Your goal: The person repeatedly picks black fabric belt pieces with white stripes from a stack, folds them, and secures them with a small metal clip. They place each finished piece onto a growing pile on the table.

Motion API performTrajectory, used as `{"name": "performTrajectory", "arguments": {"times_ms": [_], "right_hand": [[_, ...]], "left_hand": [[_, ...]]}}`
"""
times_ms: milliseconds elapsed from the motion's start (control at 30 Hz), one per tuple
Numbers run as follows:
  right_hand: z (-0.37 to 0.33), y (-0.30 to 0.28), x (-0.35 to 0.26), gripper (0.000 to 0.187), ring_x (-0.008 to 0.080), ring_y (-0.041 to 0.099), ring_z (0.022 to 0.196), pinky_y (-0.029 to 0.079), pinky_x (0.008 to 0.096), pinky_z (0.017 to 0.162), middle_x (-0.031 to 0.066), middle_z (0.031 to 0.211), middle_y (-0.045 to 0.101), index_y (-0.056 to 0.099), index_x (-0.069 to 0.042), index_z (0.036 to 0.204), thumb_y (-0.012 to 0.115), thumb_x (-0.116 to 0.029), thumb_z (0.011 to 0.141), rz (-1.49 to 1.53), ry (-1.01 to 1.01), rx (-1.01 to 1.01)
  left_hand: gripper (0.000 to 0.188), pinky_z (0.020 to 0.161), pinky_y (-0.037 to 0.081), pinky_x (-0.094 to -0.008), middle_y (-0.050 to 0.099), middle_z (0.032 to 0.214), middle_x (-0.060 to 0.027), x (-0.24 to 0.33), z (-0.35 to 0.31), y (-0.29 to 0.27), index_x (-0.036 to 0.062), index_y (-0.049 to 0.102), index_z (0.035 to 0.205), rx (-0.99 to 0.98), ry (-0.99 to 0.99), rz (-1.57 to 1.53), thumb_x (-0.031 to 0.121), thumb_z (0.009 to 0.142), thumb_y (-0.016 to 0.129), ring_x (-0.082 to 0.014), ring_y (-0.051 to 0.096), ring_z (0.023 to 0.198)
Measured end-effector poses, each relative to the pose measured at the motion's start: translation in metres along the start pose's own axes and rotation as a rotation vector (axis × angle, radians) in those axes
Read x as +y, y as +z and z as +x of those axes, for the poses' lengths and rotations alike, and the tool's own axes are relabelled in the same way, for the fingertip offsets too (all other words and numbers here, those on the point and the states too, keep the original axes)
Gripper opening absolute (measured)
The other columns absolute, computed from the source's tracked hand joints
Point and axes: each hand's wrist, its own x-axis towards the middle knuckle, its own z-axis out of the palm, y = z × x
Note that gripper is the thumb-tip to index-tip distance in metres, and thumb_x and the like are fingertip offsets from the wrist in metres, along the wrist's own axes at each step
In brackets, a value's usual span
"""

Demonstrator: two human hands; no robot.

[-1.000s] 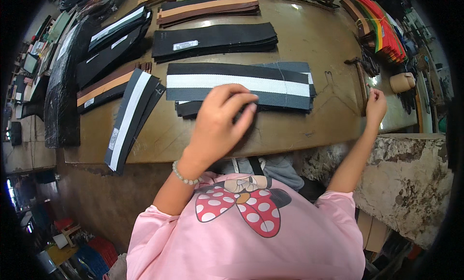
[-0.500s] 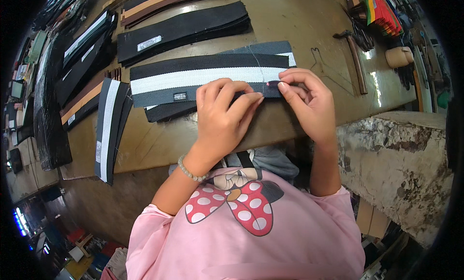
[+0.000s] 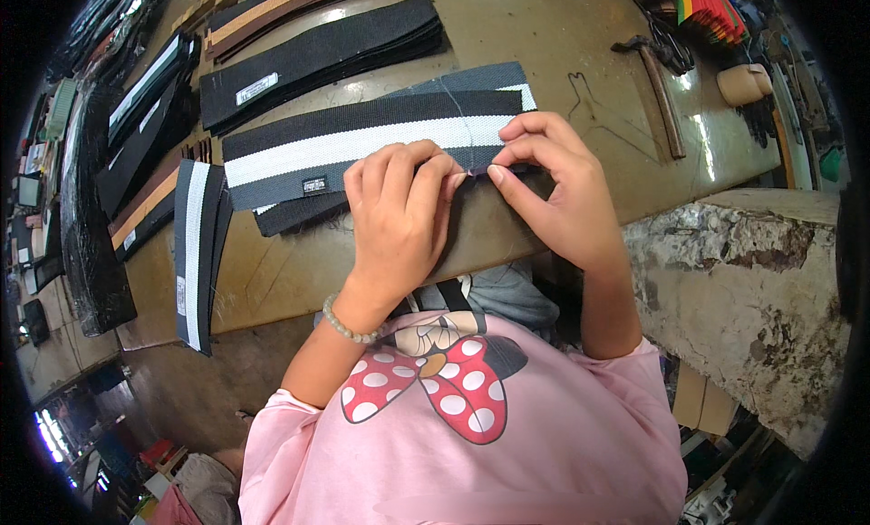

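Observation:
A woven strip (image 3: 362,142) striped black, white and grey, with a small dark label, lies across other strips near the table's front edge. My left hand (image 3: 399,203) is closed over its near edge, thumb and fingertips pinched there. My right hand (image 3: 564,185) has thumb and forefinger closed at the same edge, a short gap to the right of the left fingertips. What the right fingers hold is too small and hidden to name. A loose pale thread (image 3: 468,117) curves over the strip down toward the pinching fingertips.
Stacks of black strips (image 3: 317,63) and brown-and-orange strips (image 3: 272,13) lie farther back. More striped strips (image 3: 193,244) hang over the front edge at left. Toward the right are a hammer (image 3: 660,99), a bent wire (image 3: 589,99), a beige spool (image 3: 745,85) and a worn block (image 3: 734,298).
My hands have drawn closer together at the strip's near edge. The small dark piece with a pink tip, seen before at my right fingertips, is now mostly hidden. The whole view has shifted slightly.

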Motion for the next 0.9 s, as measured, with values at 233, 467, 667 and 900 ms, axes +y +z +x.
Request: {"name": "performTrajectory", "arguments": {"times_ms": [233, 467, 667, 900], "right_hand": [[0.004, 0.016, 0.004, 0.011, 0.015, 0.067, 0.091, 0.06, 0.0285, 0.078, 0.0104, 0.102, 0.065, 0.066, 0.008, 0.097, 0.069, -0.002, 0.092, 0.437, 0.306, 0.224], [0.004, 0.019, 0.001, 0.01, 0.0162, 0.068, 0.089, 0.06, 0.0284, 0.077, 0.0131, 0.1, 0.064, 0.066, 0.007, 0.096, 0.07, 0.001, 0.09, 0.282, 0.213, 0.236], [0.006, 0.02, 0.001, 0.008, 0.0167, 0.069, 0.087, 0.06, 0.0273, 0.077, 0.0138, 0.104, 0.064, 0.066, 0.006, 0.093, 0.07, 0.005, 0.086, 0.206, 0.131, 0.211], [0.006, 0.022, -0.003, 0.007, 0.0155, 0.068, 0.088, 0.059, 0.0269, 0.075, 0.013, 0.103, 0.063, 0.067, 0.006, 0.092, 0.071, 0.004, 0.086, 0.159, 0.122, 0.2]], "left_hand": [[0.01, 0.067, 0.051, -0.0426, 0.061, 0.093, -0.0156, -0.016, 0.04, -0.014, 0.0021, 0.063, 0.099, -0.078, -0.23, -0.257, 0.009, 0.093, 0.065, -0.036, 0.064, 0.077], [0.009, 0.068, 0.054, -0.0425, 0.063, 0.095, -0.0095, -0.037, 0.068, -0.014, 0.008, 0.068, 0.096, -0.38, -0.004, -0.216, 0.015, 0.09, 0.069, -0.0337, 0.066, 0.08], [0.01, 0.069, 0.052, -0.0421, 0.06, 0.098, -0.0099, -0.036, 0.064, -0.008, 0.0062, 0.061, 0.098, -0.313, 0.074, -0.178, 0.013, 0.092, 0.066, -0.034, 0.064, 0.084], [0.011, 0.066, 0.053, -0.0418, 0.058, 0.095, -0.0115, -0.044, 0.054, 0.002, 0.0044, 0.057, 0.096, -0.217, 0.147, -0.145, 0.015, 0.095, 0.061, -0.0323, 0.064, 0.085]]}}
